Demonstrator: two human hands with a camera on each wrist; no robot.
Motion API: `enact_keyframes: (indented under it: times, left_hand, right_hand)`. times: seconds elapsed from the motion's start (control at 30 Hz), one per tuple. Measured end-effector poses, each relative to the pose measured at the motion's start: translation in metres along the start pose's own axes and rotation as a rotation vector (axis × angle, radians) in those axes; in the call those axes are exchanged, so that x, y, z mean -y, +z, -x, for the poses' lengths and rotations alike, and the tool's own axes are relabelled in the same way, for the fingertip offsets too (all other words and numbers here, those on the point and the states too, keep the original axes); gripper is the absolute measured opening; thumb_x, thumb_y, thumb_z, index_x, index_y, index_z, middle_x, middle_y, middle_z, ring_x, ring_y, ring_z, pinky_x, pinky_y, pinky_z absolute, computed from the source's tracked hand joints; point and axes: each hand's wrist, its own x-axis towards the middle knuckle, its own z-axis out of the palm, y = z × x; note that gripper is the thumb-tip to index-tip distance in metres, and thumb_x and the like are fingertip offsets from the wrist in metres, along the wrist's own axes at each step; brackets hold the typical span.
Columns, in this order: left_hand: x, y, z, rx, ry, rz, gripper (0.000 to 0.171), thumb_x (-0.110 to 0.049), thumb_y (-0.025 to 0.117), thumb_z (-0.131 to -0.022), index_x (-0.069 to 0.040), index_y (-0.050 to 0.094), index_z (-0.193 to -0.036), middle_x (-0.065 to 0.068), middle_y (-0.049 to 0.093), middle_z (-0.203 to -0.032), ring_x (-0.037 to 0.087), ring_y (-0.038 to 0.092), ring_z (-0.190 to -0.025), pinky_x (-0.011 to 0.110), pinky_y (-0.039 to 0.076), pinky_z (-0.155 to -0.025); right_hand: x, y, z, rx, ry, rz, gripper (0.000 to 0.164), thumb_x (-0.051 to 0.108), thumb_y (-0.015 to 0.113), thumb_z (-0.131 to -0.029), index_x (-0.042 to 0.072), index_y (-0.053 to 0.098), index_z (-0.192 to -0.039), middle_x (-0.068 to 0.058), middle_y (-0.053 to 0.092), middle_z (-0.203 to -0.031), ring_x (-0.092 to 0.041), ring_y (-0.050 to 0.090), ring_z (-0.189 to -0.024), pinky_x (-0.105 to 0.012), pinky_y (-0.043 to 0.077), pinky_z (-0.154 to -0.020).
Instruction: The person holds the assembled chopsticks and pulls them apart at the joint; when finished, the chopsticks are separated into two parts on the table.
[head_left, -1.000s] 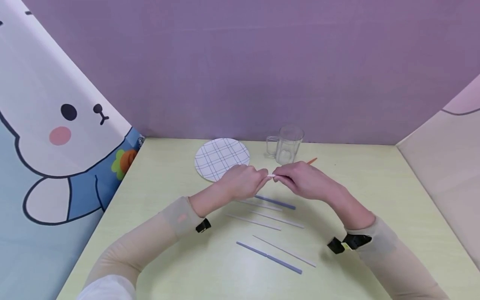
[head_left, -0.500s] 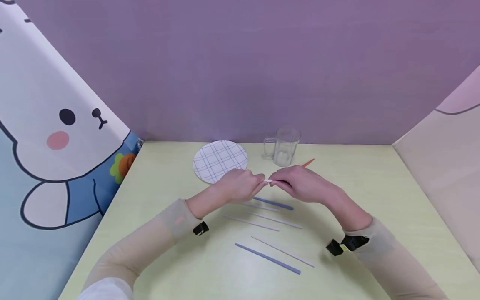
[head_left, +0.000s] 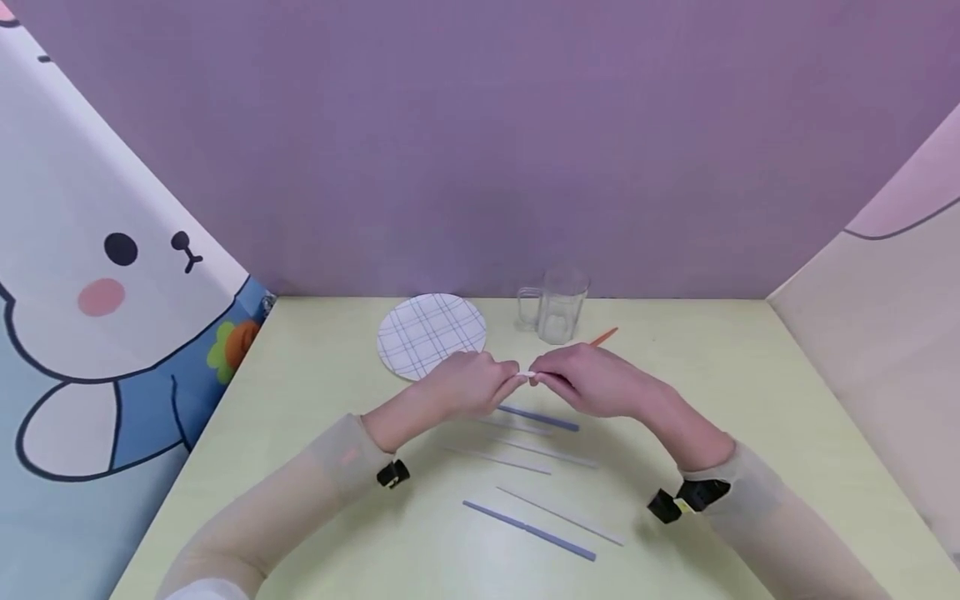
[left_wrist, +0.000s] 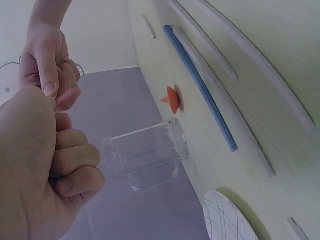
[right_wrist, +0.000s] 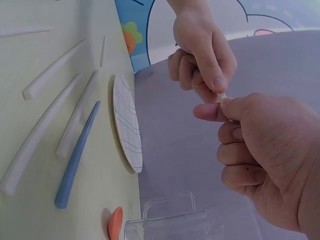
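Observation:
Above the table, my left hand [head_left: 468, 383] and right hand [head_left: 592, 379] meet at the fingertips. Each pinches a small white piece [head_left: 527, 374] between thumb and forefinger, the other fingers curled. Only a short bit of that piece shows; its kind is hidden by the fingers. Below them on the table lie several slim white chopstick-like sticks [head_left: 540, 452]. A blue chopstick-like stick [head_left: 538, 417] rests just under the hands, and another blue stick [head_left: 558, 542] lies nearer the front beside a thin white one [head_left: 558, 517].
Behind the left hand lies a round white plate [head_left: 431, 333] with a line grid. A clear mug [head_left: 562, 304] stands at the back, its handle to the left. Partly behind the right hand is an orange spoon [head_left: 604, 337]. A purple wall [head_left: 487, 167] closes off the table's far edge.
The head view has tilted, so everything sits slightly lower and further left. Both hands keep their pinch on the small white piece; the things on the table have not moved.

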Motion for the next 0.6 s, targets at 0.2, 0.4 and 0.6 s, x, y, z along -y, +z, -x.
enact_keyframes:
  times: [0.2,0.4,0.6]
  left_hand:
    - [-0.0052,-0.0029,-0.0019,-0.021,-0.019,-0.002,0.041,-0.035,0.043,-0.115,-0.016,0.051,-0.080,-0.007,0.035,-0.059,0.013,0.046,-0.051,0.031,0.040,-0.052]
    - [-0.0071,-0.0061,0.0014,0.001,-0.004,-0.007,0.041,-0.035,0.043,-0.115,-0.015,0.050,-0.079,-0.007,0.033,-0.059,0.011,0.041,-0.051,0.028,0.035,-0.051]
    - [-0.0081,-0.0054,0.0021,-0.011,0.019,-0.018,0.041,-0.035,0.044,-0.115,-0.016,0.051,-0.080,-0.007,0.034,-0.059,0.011,0.042,-0.051,0.029,0.037,-0.050]
  right_hand:
    - [-0.0018,-0.0013,0.0012,-0.021,0.029,0.001,0.013,0.015,0.063,-0.107,0.019,0.074,-0.102,0.011,0.064,-0.084,-0.001,0.052,-0.072,-0.025,0.050,-0.074]
    - [-0.0021,-0.0012,0.0025,-0.018,-0.010,-0.024,0.015,0.012,0.062,-0.107,0.021,0.073,-0.102,0.013,0.064,-0.087,-0.001,0.053,-0.075,-0.024,0.051,-0.075]
    - [-0.0032,-0.0022,0.0058,-0.019,-0.028,-0.029,0.017,0.011,0.062,-0.107,0.020,0.076,-0.109,0.012,0.071,-0.097,-0.001,0.059,-0.081,-0.027,0.056,-0.080]
